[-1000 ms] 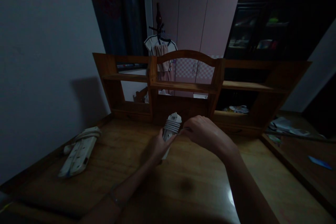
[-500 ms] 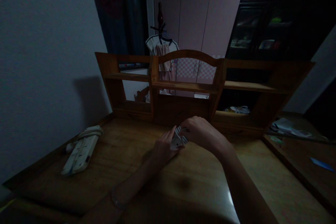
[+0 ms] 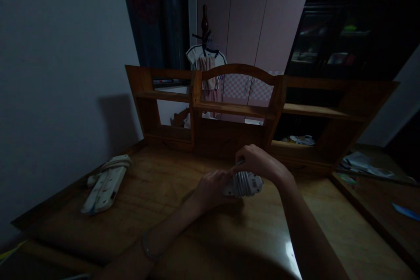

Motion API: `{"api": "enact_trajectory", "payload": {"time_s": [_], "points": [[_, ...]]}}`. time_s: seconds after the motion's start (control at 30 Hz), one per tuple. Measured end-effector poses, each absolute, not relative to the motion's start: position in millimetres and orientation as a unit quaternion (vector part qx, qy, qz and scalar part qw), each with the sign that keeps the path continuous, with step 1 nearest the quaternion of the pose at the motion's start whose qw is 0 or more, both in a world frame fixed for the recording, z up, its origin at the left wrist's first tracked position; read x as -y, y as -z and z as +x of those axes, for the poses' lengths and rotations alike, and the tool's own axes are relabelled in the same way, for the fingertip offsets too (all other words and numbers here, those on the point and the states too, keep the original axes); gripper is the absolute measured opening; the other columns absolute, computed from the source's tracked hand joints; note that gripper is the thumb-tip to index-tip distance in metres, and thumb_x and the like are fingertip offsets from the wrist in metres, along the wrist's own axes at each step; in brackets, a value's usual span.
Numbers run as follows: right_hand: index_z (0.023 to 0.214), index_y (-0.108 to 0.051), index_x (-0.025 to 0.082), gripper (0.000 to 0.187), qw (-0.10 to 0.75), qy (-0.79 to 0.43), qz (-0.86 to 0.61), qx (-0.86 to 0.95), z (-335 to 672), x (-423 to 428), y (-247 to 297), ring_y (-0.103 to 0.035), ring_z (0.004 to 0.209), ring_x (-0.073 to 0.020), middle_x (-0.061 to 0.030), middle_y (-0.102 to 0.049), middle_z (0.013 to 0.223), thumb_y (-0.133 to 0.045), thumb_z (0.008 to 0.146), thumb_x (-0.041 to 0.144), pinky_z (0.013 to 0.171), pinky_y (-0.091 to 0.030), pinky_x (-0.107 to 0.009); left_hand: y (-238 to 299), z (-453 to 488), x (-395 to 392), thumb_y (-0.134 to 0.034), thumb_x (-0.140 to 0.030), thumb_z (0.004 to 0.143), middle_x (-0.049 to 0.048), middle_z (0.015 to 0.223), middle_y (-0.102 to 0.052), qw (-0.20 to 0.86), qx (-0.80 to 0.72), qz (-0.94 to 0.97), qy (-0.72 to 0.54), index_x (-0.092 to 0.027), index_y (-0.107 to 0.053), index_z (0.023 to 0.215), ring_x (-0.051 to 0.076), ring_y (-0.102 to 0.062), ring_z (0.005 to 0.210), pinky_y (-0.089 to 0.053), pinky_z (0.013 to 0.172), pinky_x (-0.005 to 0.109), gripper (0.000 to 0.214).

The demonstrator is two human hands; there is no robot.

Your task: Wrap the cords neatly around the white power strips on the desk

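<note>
Above the desk [image 3: 157,192], my left hand [image 3: 211,190] grips one end of a white power strip [image 3: 256,183]. Several turns of its pale cord [image 3: 243,185] are wrapped around the middle. My right hand [image 3: 260,162] is just above the strip, with its fingers pinched on a length of the cord near my left fingertips. My left palm hides the near end of the strip. Over on the left of the desk lies another white power strip [image 3: 104,188], also with a cord wound around it.
A wooden shelf unit [image 3: 232,107] runs along the desk's back edge. The wall [image 3: 65,74] borders the left side. At right, beyond a raised wooden edge, lie a blue flat item [image 3: 405,211] and some crumpled plastic [image 3: 364,164]. Clothes [image 3: 206,59] hang behind the shelves.
The held strip has turned so its wound cord and far end now show. My right hand has shifted slightly right and now sits above the coils. The view has shifted a little.
</note>
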State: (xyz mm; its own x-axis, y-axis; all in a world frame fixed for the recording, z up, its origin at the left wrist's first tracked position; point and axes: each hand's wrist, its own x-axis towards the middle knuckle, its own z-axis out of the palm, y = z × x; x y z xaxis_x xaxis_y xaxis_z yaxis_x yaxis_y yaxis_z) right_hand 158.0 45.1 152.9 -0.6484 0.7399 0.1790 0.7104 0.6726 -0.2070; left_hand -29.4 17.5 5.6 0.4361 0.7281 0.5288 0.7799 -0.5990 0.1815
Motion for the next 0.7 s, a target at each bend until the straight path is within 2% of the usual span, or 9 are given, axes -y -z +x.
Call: {"api": "enact_trajectory", "payload": {"time_s": [0.13, 0.27, 0.4, 0.53, 0.6, 0.7], "points": [[0.074, -0.071, 0.019, 0.029, 0.125, -0.091, -0.400, 0.903, 162.1, -49.6, -151.6, -0.056, 0.065, -0.0125, -0.0018, -0.064, 0.069, -0.071, 0.071, 0.048, 0.054, -0.033, -0.023, -7.5, -27.6, -12.9, -0.060, -0.067, 0.073, 0.0083, 0.107, -0.059, 0.029, 0.446, -0.837, 0.315, -0.020, -0.048, 0.118, 0.025, -0.057, 0.096, -0.045, 0.080, 0.037, 0.066], [0.075, -0.072, 0.019, 0.031, 0.115, -0.106, -0.399, 0.904, 161.9, -50.2, -152.4, -0.057, 0.065, -0.0129, -0.0018, -0.064, 0.069, -0.071, 0.069, 0.049, 0.054, -0.034, -0.023, -10.8, -25.8, -8.1, -0.064, -0.058, 0.073, 0.0081, 0.105, -0.059, 0.043, 0.427, -0.852, 0.301, -0.020, -0.044, 0.124, 0.026, -0.057, 0.094, -0.047, 0.079, 0.038, 0.067], [0.076, -0.073, 0.018, 0.030, 0.096, -0.134, -0.396, 0.904, 160.4, -51.3, -150.6, -0.059, 0.066, -0.0132, -0.0019, -0.066, 0.070, -0.072, 0.069, 0.047, 0.056, -0.036, -0.022, -9.6, -26.8, -9.7, -0.058, -0.062, 0.077, 0.0103, 0.100, -0.059, 0.094, 0.385, -0.871, 0.290, -0.015, -0.043, 0.128, 0.026, -0.056, 0.090, -0.047, 0.077, 0.039, 0.072], [0.075, -0.072, 0.016, 0.033, 0.095, -0.175, -0.371, 0.907, 163.5, -60.2, -142.6, -0.055, 0.063, -0.0115, -0.0006, -0.063, 0.066, -0.073, 0.067, 0.048, 0.054, -0.035, -0.022, -6.8, -28.2, -12.8, -0.050, -0.064, 0.083, 0.0124, 0.098, -0.059, 0.158, 0.341, -0.876, 0.301, -0.011, -0.050, 0.117, 0.026, -0.056, 0.089, -0.046, 0.077, 0.040, 0.064], [0.075, -0.071, 0.015, 0.037, 0.092, -0.197, -0.359, 0.908, 166.5, -66.1, -137.9, -0.051, 0.061, -0.0104, 0.0002, -0.062, 0.065, -0.074, 0.065, 0.051, 0.052, -0.034, -0.021, -7.0, -27.9, -12.2, -0.048, -0.057, 0.087, 0.0127, 0.098, -0.059, 0.185, 0.330, -0.880, 0.288, -0.010, -0.052, 0.112, 0.026, -0.055, 0.089, -0.046, 0.075, 0.040, 0.053], [0.074, -0.069, 0.014, 0.041, 0.076, -0.233, -0.346, 0.906, 171.2, -73.6, -132.7, -0.047, 0.059, -0.0089, 0.0013, -0.058, 0.064, -0.075, 0.062, 0.052, 0.052, -0.032, -0.021, -8.5, -25.4, -9.3, -0.043, -0.036, 0.092, 0.0118, 0.098, -0.058, 0.203, 0.325, -0.886, 0.262, -0.011, -0.051, 0.110, 0.025, -0.054, 0.088, -0.046, 0.073, 0.039, 0.032]]}}
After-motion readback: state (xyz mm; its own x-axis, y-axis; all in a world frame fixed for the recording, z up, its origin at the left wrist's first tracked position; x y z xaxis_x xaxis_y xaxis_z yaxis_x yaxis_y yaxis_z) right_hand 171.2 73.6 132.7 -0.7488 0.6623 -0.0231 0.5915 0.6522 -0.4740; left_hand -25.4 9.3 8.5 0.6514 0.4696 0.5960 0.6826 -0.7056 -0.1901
